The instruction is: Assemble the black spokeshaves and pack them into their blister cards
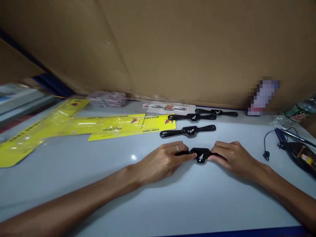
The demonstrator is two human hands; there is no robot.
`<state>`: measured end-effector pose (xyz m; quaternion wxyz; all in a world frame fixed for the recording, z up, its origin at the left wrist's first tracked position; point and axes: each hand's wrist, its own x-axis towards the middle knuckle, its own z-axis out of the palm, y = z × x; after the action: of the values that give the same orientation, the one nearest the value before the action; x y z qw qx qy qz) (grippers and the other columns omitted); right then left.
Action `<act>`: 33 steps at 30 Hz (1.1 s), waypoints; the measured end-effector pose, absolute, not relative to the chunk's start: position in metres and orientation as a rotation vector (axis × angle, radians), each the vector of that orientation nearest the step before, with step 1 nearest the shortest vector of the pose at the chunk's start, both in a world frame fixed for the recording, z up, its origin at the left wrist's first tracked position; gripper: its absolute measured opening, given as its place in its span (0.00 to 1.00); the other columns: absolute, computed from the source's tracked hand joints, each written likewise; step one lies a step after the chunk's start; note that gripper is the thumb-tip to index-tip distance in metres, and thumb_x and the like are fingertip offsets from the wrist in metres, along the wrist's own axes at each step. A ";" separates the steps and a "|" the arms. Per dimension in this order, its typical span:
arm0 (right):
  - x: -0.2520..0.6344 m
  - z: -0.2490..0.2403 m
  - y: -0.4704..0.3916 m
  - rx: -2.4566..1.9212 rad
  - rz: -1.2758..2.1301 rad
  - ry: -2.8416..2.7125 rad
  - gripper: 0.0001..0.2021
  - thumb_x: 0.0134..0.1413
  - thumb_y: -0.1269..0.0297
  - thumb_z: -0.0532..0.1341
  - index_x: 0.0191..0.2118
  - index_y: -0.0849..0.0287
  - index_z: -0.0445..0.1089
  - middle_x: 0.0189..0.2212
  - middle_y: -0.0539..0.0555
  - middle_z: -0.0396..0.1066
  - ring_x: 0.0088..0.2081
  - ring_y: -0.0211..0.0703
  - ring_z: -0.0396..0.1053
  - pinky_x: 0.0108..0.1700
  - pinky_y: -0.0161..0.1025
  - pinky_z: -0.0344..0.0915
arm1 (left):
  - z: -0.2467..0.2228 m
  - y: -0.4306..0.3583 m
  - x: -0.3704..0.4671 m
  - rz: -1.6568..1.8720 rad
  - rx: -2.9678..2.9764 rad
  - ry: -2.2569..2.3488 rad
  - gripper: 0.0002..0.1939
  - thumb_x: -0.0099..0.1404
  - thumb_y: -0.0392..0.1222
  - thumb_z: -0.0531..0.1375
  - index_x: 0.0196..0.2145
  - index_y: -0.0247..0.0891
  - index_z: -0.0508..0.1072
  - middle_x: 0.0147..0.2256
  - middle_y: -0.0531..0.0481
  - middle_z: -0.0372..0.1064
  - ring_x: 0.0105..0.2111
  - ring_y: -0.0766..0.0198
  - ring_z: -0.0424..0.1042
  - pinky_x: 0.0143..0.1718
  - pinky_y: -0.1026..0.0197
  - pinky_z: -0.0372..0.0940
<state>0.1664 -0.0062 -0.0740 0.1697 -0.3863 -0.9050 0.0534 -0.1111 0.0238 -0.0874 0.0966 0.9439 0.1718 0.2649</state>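
Observation:
A black spokeshave (201,156) with a silver screw at its centre is between my two hands, low over the pale table. My left hand (169,158), a ring on one finger, is closed round its left handle, with a fingertip against the body. On the other side my right hand (229,158) grips the right handle, which its fingers mostly hide. Just behind lies a second black spokeshave (190,131). Farther back are a third (194,117), partly near yellow packaging, and a fourth (217,113) by the cardboard wall.
Yellow cards with clear plastic blisters (111,125) overlap on the left. A packaged tool (170,108) and a clear plastic pack (107,98) sit along the cardboard wall (172,49). At right are a bottle (297,112), a corded dark object (301,156) and a blurred upright item (264,97).

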 end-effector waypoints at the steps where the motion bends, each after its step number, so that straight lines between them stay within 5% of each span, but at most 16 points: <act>1: 0.166 -0.074 -0.006 -1.087 0.155 -2.565 0.22 0.74 0.54 0.49 0.34 0.60 0.73 0.29 0.50 0.71 0.25 0.34 0.63 0.28 0.36 0.54 | -0.087 0.024 -0.111 0.783 2.807 0.504 0.19 0.71 0.27 0.51 0.53 0.34 0.76 0.37 0.45 0.75 0.32 0.63 0.72 0.32 0.62 0.71; 21: 0.163 -0.070 -0.008 -1.153 0.353 -2.430 0.13 0.69 0.58 0.59 0.33 0.59 0.72 0.29 0.48 0.71 0.28 0.35 0.66 0.31 0.34 0.58 | -0.087 0.023 -0.114 0.721 2.955 0.505 0.29 0.61 0.21 0.50 0.55 0.36 0.73 0.39 0.44 0.72 0.33 0.63 0.73 0.31 0.62 0.71; 33: 0.160 -0.067 -0.020 -1.168 0.103 -2.454 0.11 0.70 0.59 0.57 0.42 0.60 0.73 0.35 0.52 0.72 0.31 0.38 0.71 0.33 0.37 0.65 | -0.087 0.023 -0.111 0.615 3.020 0.522 0.32 0.59 0.21 0.51 0.57 0.38 0.72 0.39 0.46 0.72 0.35 0.62 0.73 0.35 0.61 0.72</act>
<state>0.1599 -0.0201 -0.0665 0.2092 -0.4198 -0.8824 0.0370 -0.1111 0.0233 -0.0874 0.0081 0.9661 0.1669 0.1968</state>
